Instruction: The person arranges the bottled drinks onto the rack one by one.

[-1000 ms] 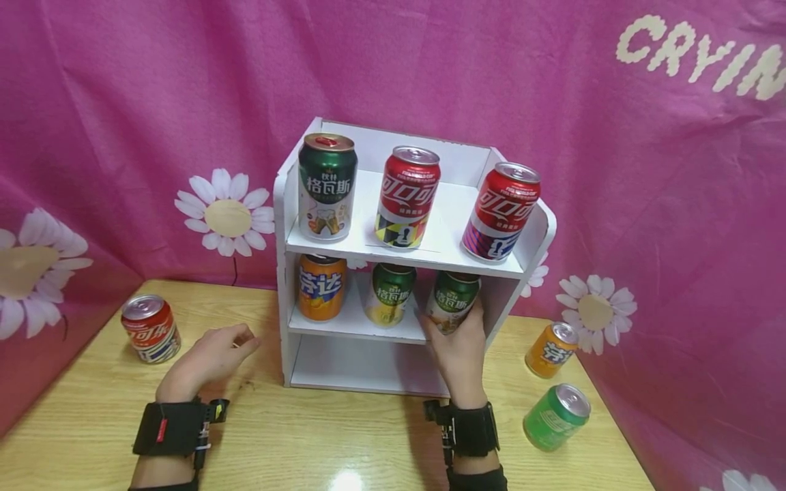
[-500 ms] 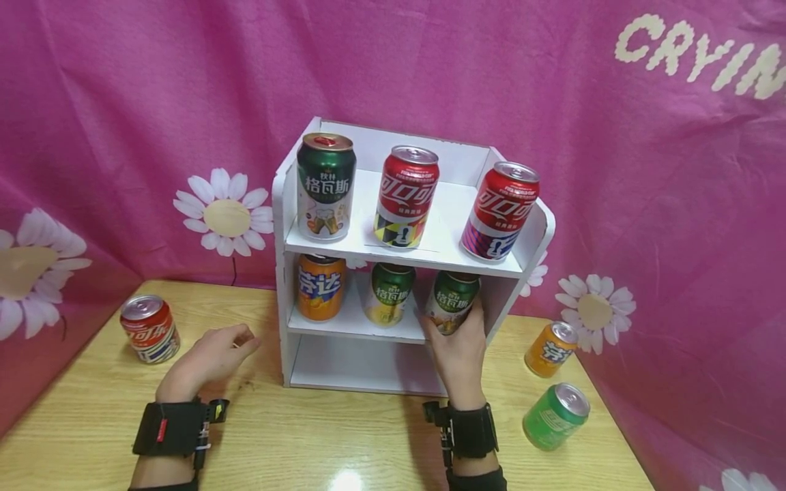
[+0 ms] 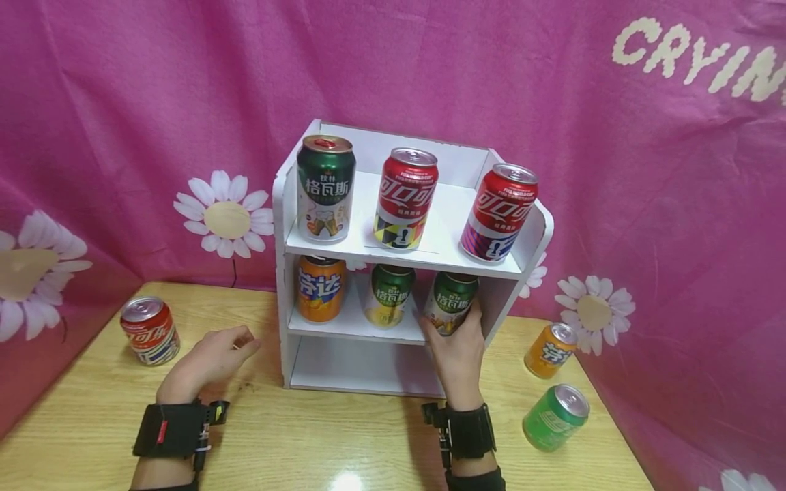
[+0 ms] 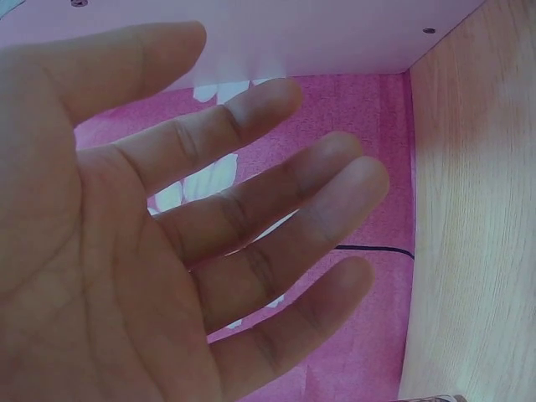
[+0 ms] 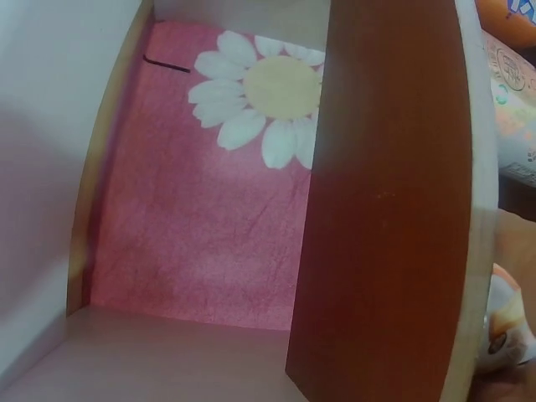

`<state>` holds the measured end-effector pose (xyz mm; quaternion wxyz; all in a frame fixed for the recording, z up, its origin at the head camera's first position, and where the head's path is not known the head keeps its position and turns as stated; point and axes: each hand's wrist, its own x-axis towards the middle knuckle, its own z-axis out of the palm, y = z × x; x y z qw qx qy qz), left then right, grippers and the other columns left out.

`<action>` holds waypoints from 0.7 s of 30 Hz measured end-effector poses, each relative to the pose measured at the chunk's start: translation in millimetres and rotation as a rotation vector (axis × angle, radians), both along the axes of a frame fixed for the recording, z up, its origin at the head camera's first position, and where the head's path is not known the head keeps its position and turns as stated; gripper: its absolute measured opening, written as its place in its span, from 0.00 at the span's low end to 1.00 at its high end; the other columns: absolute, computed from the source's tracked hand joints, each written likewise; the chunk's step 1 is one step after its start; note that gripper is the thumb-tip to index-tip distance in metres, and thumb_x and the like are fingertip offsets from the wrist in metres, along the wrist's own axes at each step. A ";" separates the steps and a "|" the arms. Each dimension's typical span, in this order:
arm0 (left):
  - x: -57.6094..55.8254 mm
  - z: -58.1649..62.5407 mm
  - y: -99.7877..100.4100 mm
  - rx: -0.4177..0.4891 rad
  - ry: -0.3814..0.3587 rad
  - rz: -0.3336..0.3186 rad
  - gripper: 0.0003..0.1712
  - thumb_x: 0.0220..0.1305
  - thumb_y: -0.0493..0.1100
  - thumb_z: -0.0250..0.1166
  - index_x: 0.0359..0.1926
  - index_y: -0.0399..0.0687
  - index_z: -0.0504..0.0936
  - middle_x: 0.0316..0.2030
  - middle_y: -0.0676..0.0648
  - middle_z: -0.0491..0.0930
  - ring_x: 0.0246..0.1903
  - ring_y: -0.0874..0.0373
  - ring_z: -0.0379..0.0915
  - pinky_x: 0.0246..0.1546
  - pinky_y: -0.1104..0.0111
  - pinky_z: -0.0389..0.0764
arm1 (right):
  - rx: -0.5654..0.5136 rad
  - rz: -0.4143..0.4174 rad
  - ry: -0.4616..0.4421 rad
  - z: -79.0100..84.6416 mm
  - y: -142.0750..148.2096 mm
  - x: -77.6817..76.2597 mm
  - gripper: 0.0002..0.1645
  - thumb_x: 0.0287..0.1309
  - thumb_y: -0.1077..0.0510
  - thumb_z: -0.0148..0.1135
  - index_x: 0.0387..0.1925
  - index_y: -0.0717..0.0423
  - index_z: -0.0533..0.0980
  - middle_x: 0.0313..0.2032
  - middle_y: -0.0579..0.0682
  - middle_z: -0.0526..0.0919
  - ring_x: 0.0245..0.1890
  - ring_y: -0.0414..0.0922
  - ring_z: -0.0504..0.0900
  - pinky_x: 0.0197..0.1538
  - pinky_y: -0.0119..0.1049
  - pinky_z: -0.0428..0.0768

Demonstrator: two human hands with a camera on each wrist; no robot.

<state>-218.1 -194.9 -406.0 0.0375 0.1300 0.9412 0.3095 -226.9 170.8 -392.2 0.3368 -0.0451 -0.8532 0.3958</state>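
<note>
My right hand [image 3: 459, 351] grips the lower part of a green-and-white kvass can [image 3: 453, 296] at the right end of the white rack's [image 3: 285, 327] middle shelf, thumb on its left and fingers on its right. Only a sliver of that can [image 5: 505, 327] shows at the right edge of the right wrist view. To its left on this shelf stand another kvass can [image 3: 390, 296] and an orange Fanta can [image 3: 321, 290]. My left hand [image 3: 205, 358] is left of the rack and holds nothing; its palm and spread, slightly bent fingers [image 4: 276, 260] fill the left wrist view.
On the top shelf stand a kvass can [image 3: 327, 191] and two red Coke cans, one central [image 3: 407, 194], one right [image 3: 500, 211]. Another Coke can [image 3: 150, 329] is at the table's left. An orange Fanta can [image 3: 550, 350] and a green can [image 3: 555, 417] stand right. A pink curtain [image 3: 153, 102] hangs behind.
</note>
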 end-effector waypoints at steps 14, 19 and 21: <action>1.4 -0.6 -0.2 0.008 0.011 0.005 0.17 0.70 0.48 0.53 0.43 0.36 0.77 0.40 0.38 0.80 0.44 0.40 0.74 0.42 0.49 0.75 | 0.054 0.034 0.047 -1.8 1.6 -0.5 0.57 0.43 0.54 0.75 0.68 0.64 0.52 0.54 0.66 0.69 0.53 0.58 0.71 0.57 0.53 0.69; 1.2 -0.6 -0.2 0.018 0.013 0.003 0.16 0.70 0.47 0.53 0.42 0.37 0.77 0.40 0.39 0.80 0.43 0.42 0.75 0.41 0.50 0.75 | 0.048 0.026 0.053 -1.8 0.8 -0.7 0.57 0.42 0.53 0.76 0.67 0.66 0.54 0.54 0.66 0.69 0.53 0.58 0.71 0.56 0.54 0.69; 0.8 -0.4 -0.4 0.020 0.014 0.002 0.16 0.70 0.47 0.53 0.42 0.37 0.77 0.39 0.40 0.80 0.42 0.42 0.75 0.40 0.51 0.75 | 0.044 0.030 0.049 -0.6 1.0 -0.4 0.56 0.43 0.53 0.76 0.67 0.66 0.54 0.53 0.66 0.70 0.52 0.59 0.72 0.55 0.54 0.70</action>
